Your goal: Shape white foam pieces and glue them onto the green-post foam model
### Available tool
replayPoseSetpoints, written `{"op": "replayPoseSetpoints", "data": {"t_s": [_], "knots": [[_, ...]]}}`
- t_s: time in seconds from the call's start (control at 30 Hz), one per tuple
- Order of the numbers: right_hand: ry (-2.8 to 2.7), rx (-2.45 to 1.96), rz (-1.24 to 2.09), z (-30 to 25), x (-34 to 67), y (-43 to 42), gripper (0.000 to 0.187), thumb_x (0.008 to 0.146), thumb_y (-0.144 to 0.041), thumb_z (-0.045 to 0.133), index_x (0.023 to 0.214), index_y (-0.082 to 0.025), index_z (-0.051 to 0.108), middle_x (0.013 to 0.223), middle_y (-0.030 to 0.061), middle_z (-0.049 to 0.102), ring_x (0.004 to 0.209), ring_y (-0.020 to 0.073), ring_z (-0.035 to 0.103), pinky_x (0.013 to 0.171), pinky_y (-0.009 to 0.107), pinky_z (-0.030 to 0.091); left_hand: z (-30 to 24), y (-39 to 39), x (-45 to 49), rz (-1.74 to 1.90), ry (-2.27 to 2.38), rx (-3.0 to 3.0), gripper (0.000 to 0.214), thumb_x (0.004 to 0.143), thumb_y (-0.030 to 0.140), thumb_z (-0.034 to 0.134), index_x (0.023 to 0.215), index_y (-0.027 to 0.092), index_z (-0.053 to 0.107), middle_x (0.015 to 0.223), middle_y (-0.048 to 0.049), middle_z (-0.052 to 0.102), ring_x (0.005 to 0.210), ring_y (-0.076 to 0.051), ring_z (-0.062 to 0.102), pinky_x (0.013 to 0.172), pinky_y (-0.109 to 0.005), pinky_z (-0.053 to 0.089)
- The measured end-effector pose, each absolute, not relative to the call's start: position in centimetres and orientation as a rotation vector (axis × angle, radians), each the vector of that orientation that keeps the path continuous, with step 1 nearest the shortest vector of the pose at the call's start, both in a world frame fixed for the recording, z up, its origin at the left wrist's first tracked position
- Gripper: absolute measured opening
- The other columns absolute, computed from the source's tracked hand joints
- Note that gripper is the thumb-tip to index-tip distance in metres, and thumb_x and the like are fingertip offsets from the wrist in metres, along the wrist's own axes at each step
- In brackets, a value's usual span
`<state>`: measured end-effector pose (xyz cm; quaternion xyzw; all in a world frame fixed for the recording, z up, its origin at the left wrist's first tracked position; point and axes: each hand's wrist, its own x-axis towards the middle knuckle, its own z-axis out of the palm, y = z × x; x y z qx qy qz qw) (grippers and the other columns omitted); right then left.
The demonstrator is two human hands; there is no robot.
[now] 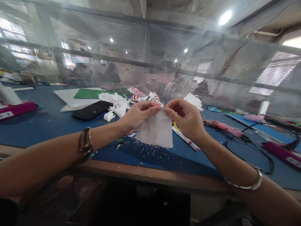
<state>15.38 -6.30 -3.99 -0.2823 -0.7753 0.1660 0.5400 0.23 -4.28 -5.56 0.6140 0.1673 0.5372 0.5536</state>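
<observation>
A thin white sheet, paper or tissue by its look [156, 130], hangs above the blue table in the middle of the view. My left hand [139, 114] pinches its top edge between thumb and forefinger. Close beside it, my right hand [185, 116] pinches the same edge, and the sheet looks gathered between the fingertips. White scraps [150, 150] are scattered on the table below. Partly behind my right hand lies a slim white pen-like tool [187, 139] with a dark red end. A small green piece [120, 141] rests left of the sheet.
A black phone-like slab [91, 110] lies left of crumpled white paper [116, 103]. Green and white sheets [88, 93] sit behind it. To the right are a pink-handled tool [225, 128], black cable [270, 157] and magenta power strip [282, 153]. A perforated metal screen [141, 53] stands behind the table.
</observation>
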Motion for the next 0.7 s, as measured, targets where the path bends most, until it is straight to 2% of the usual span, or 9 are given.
{"op": "replayPoseSetpoints", "data": {"t_s": [0.13, 0.33, 0.5, 0.6, 0.7], "knots": [[-1.832, -0.661, 0.393, -4.2, 15.3, -6.3, 0.006, 0.072, -0.020, 0.055, 0.070, -0.019, 0.050, 0.061, -0.0052, 0.051, 0.053, 0.0038, 0.045, 0.045, 0.017, 0.035, -5.6, -4.3, 0.4, 1.205, 0.397, 1.311, 0.008, 0.061, 0.022, 0.067, 0.065, 0.017, 0.063, 0.057, 0.0042, 0.057, 0.052, -0.005, 0.049, 0.049, -0.016, 0.039], [-1.857, -0.634, 0.317, -4.7, 15.2, -6.6, 0.017, 0.074, -0.019, 0.053, 0.091, -0.023, 0.049, 0.056, -0.0077, 0.045, 0.049, 0.0051, 0.042, 0.045, 0.019, 0.035, -5.5, -4.2, 0.2, 1.297, 0.466, 1.418, 0.007, 0.063, 0.022, 0.066, 0.067, 0.017, 0.064, 0.062, 0.0031, 0.059, 0.055, -0.006, 0.049, 0.051, -0.017, 0.039], [-1.917, -0.674, 0.121, -5.0, 15.0, -6.9, 0.010, 0.072, -0.020, 0.055, 0.082, -0.021, 0.055, 0.062, -0.0057, 0.052, 0.051, 0.0047, 0.044, 0.049, 0.019, 0.038, -5.6, -4.2, 0.2, 1.347, 0.513, 1.486, 0.010, 0.063, 0.025, 0.065, 0.067, 0.015, 0.063, 0.064, 0.0024, 0.059, 0.059, -0.006, 0.050, 0.055, -0.019, 0.039], [-1.894, -0.733, 0.130, -5.1, 14.9, -6.9, 0.010, 0.073, -0.021, 0.054, 0.082, -0.020, 0.057, 0.059, -0.0055, 0.052, 0.049, 0.0048, 0.044, 0.049, 0.019, 0.039, -5.8, -4.2, 0.2, 1.373, 0.510, 1.515, 0.012, 0.063, 0.026, 0.065, 0.068, 0.015, 0.063, 0.067, 0.0022, 0.059, 0.063, -0.007, 0.051, 0.060, -0.019, 0.039], [-1.904, -0.753, 0.099, -5.0, 15.1, -6.9, 0.011, 0.073, -0.021, 0.054, 0.083, -0.019, 0.058, 0.061, -0.0039, 0.057, 0.052, 0.0056, 0.050, 0.049, 0.019, 0.041, -5.8, -4.2, 0.2, 1.362, 0.498, 1.521, 0.013, 0.064, 0.028, 0.064, 0.067, 0.015, 0.062, 0.067, 0.0019, 0.059, 0.063, -0.007, 0.051, 0.061, -0.020, 0.039]]}}
